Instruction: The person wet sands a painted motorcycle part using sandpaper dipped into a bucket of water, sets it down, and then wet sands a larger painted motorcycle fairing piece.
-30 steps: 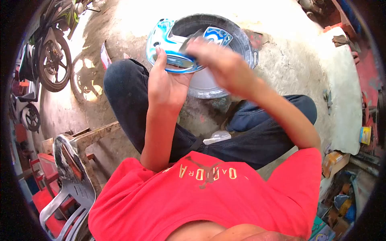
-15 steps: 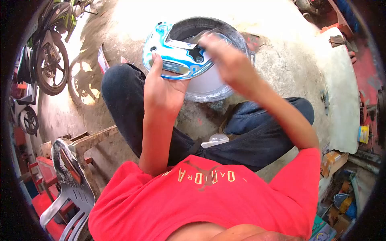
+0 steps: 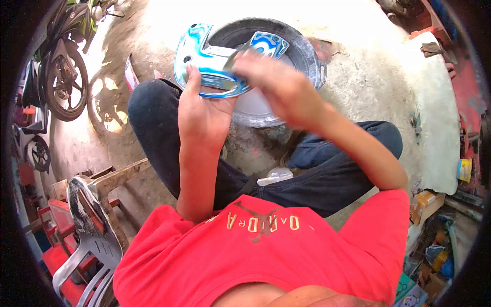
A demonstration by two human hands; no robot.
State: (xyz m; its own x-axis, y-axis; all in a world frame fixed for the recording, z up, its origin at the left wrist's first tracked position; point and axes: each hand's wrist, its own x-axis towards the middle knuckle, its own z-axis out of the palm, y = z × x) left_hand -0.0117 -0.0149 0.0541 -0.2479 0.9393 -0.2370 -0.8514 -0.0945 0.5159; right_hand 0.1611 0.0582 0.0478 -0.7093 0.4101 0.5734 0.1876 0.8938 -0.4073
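Note:
A glossy blue-and-white motorcycle body panel (image 3: pixel 194 48) with dark holes lies over a round black tub (image 3: pixel 308 61) holding cloudy water. My left hand (image 3: pixel 204 112) grips the panel's near left edge, thumb on top and fingers underneath. Across the panel's middle, my right hand (image 3: pixel 281 89) presses with bent fingers, smeared by motion. A thin greyish sheet (image 3: pixel 232 61) shows at its fingertips; its exact kind is unclear. The panel's far right end (image 3: pixel 271 45) sticks out beyond the right hand, above the tub.
My bent legs (image 3: pixel 158 117) flank the tub on a concrete floor (image 3: pixel 363 71). A motorcycle wheel (image 3: pixel 66 79) stands at left, above a grey plastic chair (image 3: pixel 97 230). A pale long panel (image 3: pixel 437 117) and a cardboard box (image 3: pixel 427 206) lie at right.
My right hand has slid left across the panel, uncovering its far right end. The panel and my left hand have shifted slightly left.

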